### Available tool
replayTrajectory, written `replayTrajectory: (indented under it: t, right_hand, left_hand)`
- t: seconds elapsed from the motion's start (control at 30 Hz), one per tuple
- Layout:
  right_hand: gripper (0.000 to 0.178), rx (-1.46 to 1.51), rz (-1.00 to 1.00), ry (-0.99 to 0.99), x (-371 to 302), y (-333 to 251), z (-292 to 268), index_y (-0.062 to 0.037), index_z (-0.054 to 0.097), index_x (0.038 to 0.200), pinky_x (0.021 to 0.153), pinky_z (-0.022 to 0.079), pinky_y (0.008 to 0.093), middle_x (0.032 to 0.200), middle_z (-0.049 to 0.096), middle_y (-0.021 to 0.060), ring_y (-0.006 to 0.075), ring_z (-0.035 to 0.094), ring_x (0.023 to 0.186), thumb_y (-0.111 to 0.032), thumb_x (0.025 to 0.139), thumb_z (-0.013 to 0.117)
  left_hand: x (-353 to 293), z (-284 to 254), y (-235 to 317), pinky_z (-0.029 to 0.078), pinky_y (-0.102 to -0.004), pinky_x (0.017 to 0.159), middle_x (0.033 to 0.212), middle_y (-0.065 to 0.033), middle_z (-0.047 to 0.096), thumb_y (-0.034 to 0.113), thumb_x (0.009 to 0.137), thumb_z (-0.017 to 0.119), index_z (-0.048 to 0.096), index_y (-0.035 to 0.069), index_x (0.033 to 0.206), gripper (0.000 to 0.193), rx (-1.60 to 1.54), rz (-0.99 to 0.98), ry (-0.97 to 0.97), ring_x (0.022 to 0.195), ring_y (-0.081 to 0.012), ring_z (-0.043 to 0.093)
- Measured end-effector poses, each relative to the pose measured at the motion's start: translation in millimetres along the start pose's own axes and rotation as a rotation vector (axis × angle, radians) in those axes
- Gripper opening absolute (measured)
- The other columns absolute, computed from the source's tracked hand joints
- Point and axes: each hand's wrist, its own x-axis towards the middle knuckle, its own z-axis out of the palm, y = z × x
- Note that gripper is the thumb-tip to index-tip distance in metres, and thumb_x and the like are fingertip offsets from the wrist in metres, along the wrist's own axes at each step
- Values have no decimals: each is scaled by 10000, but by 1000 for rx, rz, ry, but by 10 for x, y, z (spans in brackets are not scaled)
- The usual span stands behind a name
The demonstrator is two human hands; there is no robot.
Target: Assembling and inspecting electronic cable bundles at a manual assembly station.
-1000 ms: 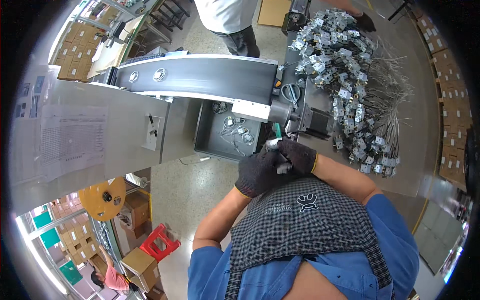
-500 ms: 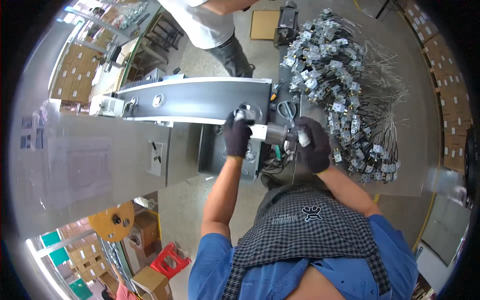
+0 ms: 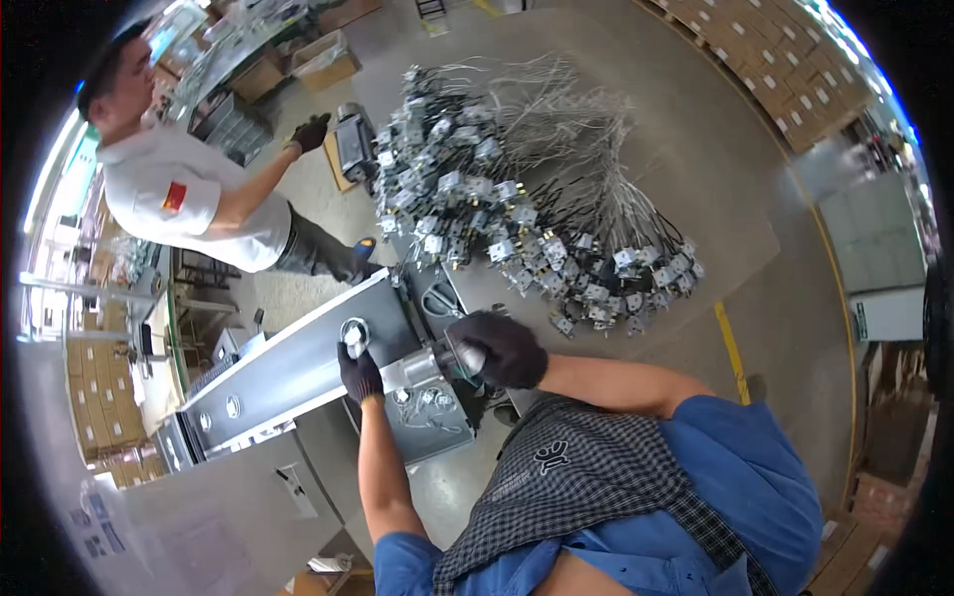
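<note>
My left hand, in a dark glove, is at the right end of a grey conveyor belt. Its fingers are closed at the lower edge of a round silver-and-white part, which is over the belt surface. My right hand, gloved too, is curled round a rounded silver metal piece. Between the two hands is a silver cylinder, close to the right hand's fingers. Beneath it, a grey bin contains several small round parts. A pair of scissors lies just beyond the right hand.
A large heap of small metal boxes with cables covers the table ahead. More round parts sit farther left on the belt. A co-worker in a white shirt stands beyond the belt. Stacked cartons line the far right.
My view has turned to the right, bringing the co-worker fully into view at left. My left hand has brought the round part over the belt; my right hand still grips the silver piece.
</note>
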Motion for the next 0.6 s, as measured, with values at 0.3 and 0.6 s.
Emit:
replayTrajectory:
  t: [0.3,0.6]
  right_hand:
    - [609,-1075,522,229,-568,1053,-1991,-11,591,1289,1070,433,491,1315,602,260,431,558,1242,-313,799,790]
    - [516,-1067,540,-30,-473,836,-2126,-35,636,1025,906,491,485,1004,652,188,372,631,988,-412,727,823]
  left_hand:
    - [-2078,-265,154,505,-261,752,1223,-124,659,-56,802,592,591,-40,1354,552,-563,-159,2,974,-162,625]
    - [-2446,-258,976,389,-232,479,930,-40,664,-105,760,540,648,12,1298,562,-690,-94,68,548,-68,491]
